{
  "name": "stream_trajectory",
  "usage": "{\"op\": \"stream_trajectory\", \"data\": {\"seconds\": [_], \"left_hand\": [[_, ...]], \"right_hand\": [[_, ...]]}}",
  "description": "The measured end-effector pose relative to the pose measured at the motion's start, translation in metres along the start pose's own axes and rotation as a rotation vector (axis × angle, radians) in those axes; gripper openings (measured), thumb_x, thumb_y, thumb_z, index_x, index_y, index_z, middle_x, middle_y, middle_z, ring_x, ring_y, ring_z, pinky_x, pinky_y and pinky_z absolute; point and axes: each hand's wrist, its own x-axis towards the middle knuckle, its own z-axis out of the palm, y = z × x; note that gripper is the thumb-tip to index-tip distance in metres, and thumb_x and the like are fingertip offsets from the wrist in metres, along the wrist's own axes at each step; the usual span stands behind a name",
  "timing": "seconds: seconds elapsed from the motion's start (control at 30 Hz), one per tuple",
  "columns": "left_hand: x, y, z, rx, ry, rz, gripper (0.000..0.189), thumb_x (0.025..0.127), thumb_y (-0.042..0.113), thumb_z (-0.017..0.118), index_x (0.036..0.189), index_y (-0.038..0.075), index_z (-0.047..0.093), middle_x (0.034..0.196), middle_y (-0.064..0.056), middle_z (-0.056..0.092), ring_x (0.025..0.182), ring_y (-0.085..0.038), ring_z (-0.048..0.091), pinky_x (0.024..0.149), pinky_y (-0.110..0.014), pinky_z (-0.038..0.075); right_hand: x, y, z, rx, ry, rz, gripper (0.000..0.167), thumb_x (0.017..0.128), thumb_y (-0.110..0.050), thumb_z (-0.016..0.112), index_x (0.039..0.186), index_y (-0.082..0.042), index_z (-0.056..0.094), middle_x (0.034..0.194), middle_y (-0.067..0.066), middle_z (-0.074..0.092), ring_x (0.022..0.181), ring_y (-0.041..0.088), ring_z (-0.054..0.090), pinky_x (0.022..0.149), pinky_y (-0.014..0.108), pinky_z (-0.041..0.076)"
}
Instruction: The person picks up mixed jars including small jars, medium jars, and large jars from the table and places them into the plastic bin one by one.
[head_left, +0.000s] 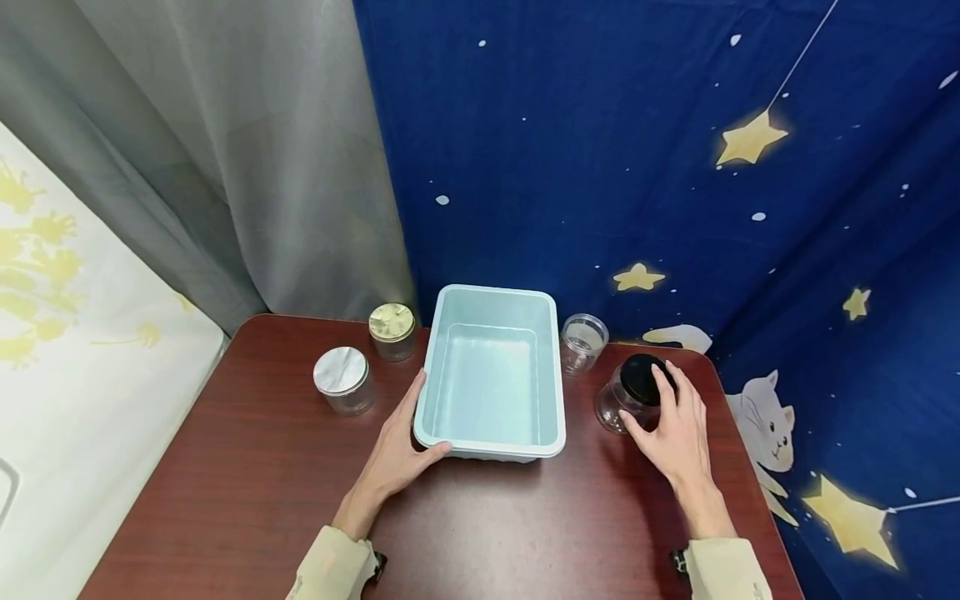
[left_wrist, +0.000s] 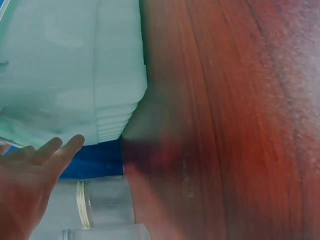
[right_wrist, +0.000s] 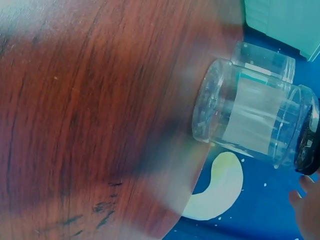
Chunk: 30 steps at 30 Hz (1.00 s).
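Note:
A pale blue plastic bin stands in the middle of the table. My left hand rests at its near left corner, thumb on the front rim and straight fingers along the left side. In the left wrist view, that hand's fingertips touch the bin wall. To the right, my right hand spans the black lid of a clear jar, fingers bent over the lid and thumb at its near side. The jar stands upright on the table; the right wrist view hides the thumb.
Left of the bin stand a clear jar with a silver lid and one with a gold lid. A clear jar stands right of the bin. Behind the table hang a grey curtain and a blue starry curtain.

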Motion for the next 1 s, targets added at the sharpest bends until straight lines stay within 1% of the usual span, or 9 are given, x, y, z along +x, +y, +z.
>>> {"op": "stream_trajectory", "data": {"seconds": [0.1,0.2,0.4,0.5,0.63,0.73,0.8,0.93,1.0], "left_hand": [[0.001,0.002,0.0,-0.009,0.005,-0.003,0.11,0.076,0.042,0.083,0.16,0.016,0.017,0.163,0.001,0.023,0.145,-0.022,0.03,0.113,-0.031,0.027],[0.002,0.003,0.0,-0.005,0.007,-0.014,0.111,0.075,0.044,0.083,0.16,0.017,0.017,0.163,0.001,0.024,0.145,-0.022,0.032,0.112,-0.034,0.03],[0.004,0.004,0.0,-0.014,0.0,-0.039,0.11,0.074,0.034,0.085,0.16,0.018,0.018,0.163,0.002,0.024,0.144,-0.021,0.033,0.11,-0.046,0.033],[0.005,0.004,0.0,-0.022,-0.002,-0.049,0.11,0.073,0.032,0.085,0.16,0.017,0.02,0.162,0.0,0.026,0.142,-0.023,0.035,0.108,-0.051,0.034],[0.005,0.005,0.001,-0.034,-0.006,-0.092,0.109,0.073,0.035,0.085,0.16,0.023,0.021,0.157,-0.008,0.037,0.134,-0.028,0.046,0.103,-0.053,0.039],[0.005,0.005,0.002,-0.033,-0.009,-0.124,0.108,0.073,0.039,0.085,0.159,0.029,0.021,0.152,-0.011,0.044,0.128,-0.028,0.052,0.099,-0.053,0.043],[0.006,0.005,0.004,-0.037,-0.007,-0.132,0.108,0.072,0.04,0.086,0.159,0.029,0.022,0.151,-0.012,0.045,0.128,-0.028,0.052,0.099,-0.053,0.043],[0.008,0.003,0.006,-0.056,0.01,-0.135,0.107,0.071,0.035,0.087,0.158,0.026,0.025,0.152,-0.013,0.044,0.129,-0.029,0.052,0.099,-0.054,0.042],[0.007,0.003,0.008,-0.067,0.017,-0.137,0.106,0.072,0.034,0.087,0.158,0.027,0.025,0.152,-0.013,0.043,0.129,-0.029,0.051,0.099,-0.055,0.042]], "right_hand": [[0.0,0.002,0.003,0.006,0.004,0.002,0.09,0.071,-0.043,0.077,0.148,-0.009,0.045,0.152,0.02,0.039,0.13,0.047,0.041,0.096,0.064,0.031],[0.0,0.003,0.005,0.012,0.009,0.007,0.091,0.07,-0.041,0.078,0.148,-0.009,0.045,0.152,0.02,0.038,0.128,0.047,0.042,0.096,0.063,0.031],[0.001,0.006,0.006,0.014,-0.006,0.054,0.093,0.07,-0.038,0.083,0.149,-0.01,0.044,0.153,0.019,0.037,0.125,0.046,0.044,0.095,0.062,0.032],[0.002,0.006,0.007,0.021,-0.022,0.08,0.093,0.07,-0.037,0.084,0.149,-0.01,0.043,0.153,0.02,0.037,0.126,0.044,0.044,0.097,0.062,0.032],[0.001,0.005,0.008,0.028,-0.04,0.104,0.094,0.07,-0.035,0.085,0.15,-0.011,0.042,0.153,0.02,0.035,0.129,0.042,0.041,0.099,0.063,0.03],[0.001,0.006,0.009,0.037,-0.033,0.118,0.095,0.069,-0.033,0.086,0.15,-0.011,0.042,0.153,0.02,0.035,0.129,0.043,0.041,0.099,0.063,0.03],[0.0,0.006,0.01,0.047,-0.022,0.129,0.094,0.069,-0.032,0.087,0.15,-0.01,0.043,0.152,0.019,0.035,0.128,0.043,0.042,0.099,0.063,0.03],[-0.002,0.008,0.012,0.07,-0.009,0.155,0.096,0.069,-0.029,0.089,0.151,-0.011,0.041,0.153,0.017,0.034,0.125,0.042,0.045,0.096,0.062,0.034],[-0.002,0.008,0.013,0.089,-0.009,0.173,0.098,0.069,-0.027,0.09,0.152,-0.012,0.039,0.154,0.016,0.033,0.125,0.04,0.046,0.097,0.06,0.036]]}}
